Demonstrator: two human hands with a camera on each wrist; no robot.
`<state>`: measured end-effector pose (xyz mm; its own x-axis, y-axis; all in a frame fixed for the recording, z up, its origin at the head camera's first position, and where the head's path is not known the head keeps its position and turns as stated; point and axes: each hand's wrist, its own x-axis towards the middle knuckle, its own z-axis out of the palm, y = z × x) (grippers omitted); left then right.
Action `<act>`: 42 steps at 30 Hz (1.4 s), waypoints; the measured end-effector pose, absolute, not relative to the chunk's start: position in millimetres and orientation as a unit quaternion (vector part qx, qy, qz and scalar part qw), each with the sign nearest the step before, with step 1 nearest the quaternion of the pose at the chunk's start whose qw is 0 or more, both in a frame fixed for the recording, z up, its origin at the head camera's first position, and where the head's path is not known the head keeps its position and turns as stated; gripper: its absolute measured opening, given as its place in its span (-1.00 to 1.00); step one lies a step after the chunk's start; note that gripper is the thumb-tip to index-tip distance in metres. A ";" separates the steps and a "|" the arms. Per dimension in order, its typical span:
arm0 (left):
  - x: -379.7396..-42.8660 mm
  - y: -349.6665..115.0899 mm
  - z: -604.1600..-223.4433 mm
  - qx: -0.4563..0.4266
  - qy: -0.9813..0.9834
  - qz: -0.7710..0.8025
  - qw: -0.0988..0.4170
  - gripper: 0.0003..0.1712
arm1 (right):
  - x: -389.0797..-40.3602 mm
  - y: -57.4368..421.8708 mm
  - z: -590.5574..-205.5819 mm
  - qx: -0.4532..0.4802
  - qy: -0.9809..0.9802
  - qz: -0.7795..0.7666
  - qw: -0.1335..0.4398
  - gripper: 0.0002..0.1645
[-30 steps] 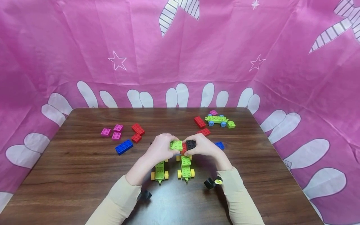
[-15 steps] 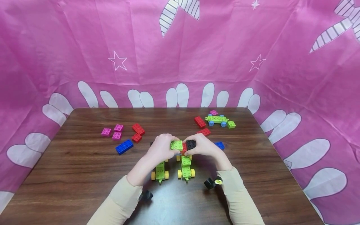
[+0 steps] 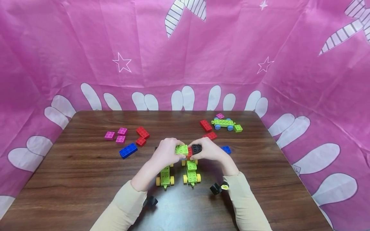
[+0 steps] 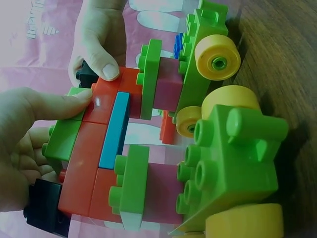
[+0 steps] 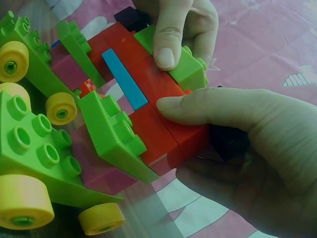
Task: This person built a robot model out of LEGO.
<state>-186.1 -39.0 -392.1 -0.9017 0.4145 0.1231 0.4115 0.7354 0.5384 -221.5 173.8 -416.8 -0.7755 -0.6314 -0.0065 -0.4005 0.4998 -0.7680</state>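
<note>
A toy-brick structure stands on two lime-green wheeled bases (image 3: 192, 177) with yellow wheels (image 4: 218, 57). Pink bricks (image 5: 101, 166) and green plates (image 5: 111, 134) rise from the bases to a span of red bricks (image 4: 84, 168), where a thin blue piece (image 4: 115, 131) lies. Lime-green bricks (image 3: 182, 149) sit on top, with a black brick (image 3: 197, 148) at the right end and another (image 4: 47, 206) at the left. My left hand (image 3: 167, 150) grips the top left, its thumb on green and red brick. My right hand (image 3: 209, 149) holds the right end, thumb pressing the red.
Pink bricks (image 3: 120, 139), red bricks (image 3: 143, 132) and a blue brick (image 3: 128, 150) lie at left on the wooden table (image 3: 72, 179). Back right are more red bricks (image 3: 206, 125), a green base with blue wheels (image 3: 224, 123) and a small green brick (image 3: 238, 128). A pink cloth (image 3: 185, 57) hangs behind.
</note>
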 end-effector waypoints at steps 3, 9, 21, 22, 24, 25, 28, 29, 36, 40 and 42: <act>-186.1 -38.4 -391.4 0.221 0.934 0.282 0.002 -0.58 | -222.0 174.2 -416.9 -0.303 0.853 -0.401 0.143 -0.57; -187.0 -37.9 -390.1 0.220 0.938 0.269 0.001 -0.58 | -221.3 175.1 -416.9 -0.302 0.851 -0.404 0.143 -0.58; -189.3 -39.5 -391.1 0.229 0.932 0.282 0.007 -0.60 | -220.8 174.4 -415.5 -0.306 0.852 -0.401 0.140 -0.58; -189.2 -39.4 -390.9 0.227 0.932 0.283 0.008 -0.60 | -220.9 174.4 -415.5 -0.306 0.853 -0.400 0.140 -0.58; -189.3 -39.2 -390.7 0.224 0.932 0.284 0.010 -0.60 | -220.7 174.4 -415.5 -0.304 0.854 -0.399 0.141 -0.57; -189.4 -39.0 -390.4 0.223 0.932 0.284 0.011 -0.60 | -220.5 174.4 -415.2 -0.303 0.854 -0.399 0.142 -0.57; -189.4 -38.6 -389.0 0.223 0.932 0.285 0.017 -0.60 | -220.1 174.7 -414.7 -0.302 0.855 -0.397 0.142 -0.57; -189.6 -38.6 -388.5 0.224 0.932 0.285 0.019 -0.59 | -220.0 174.8 -414.4 -0.302 0.855 -0.396 0.142 -0.57; -190.1 -42.1 -387.7 0.223 0.929 0.294 0.034 -0.56 | -219.6 173.8 -414.2 -0.301 0.856 -0.396 0.141 -0.55; -189.7 -44.8 -390.2 0.236 0.925 0.295 0.038 -0.52 | -218.9 173.7 -415.2 -0.293 0.859 -0.394 0.145 -0.54; -189.3 -46.1 -391.5 0.245 0.923 0.294 0.035 -0.46 | -218.7 173.7 -415.4 -0.292 0.861 -0.391 0.143 -0.54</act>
<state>-189.3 -46.1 -391.5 -0.8771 0.4736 0.0794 0.4323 0.7066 0.5603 -218.7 173.7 -415.4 -0.7884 -0.6149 -0.0179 -0.3907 0.5230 -0.7575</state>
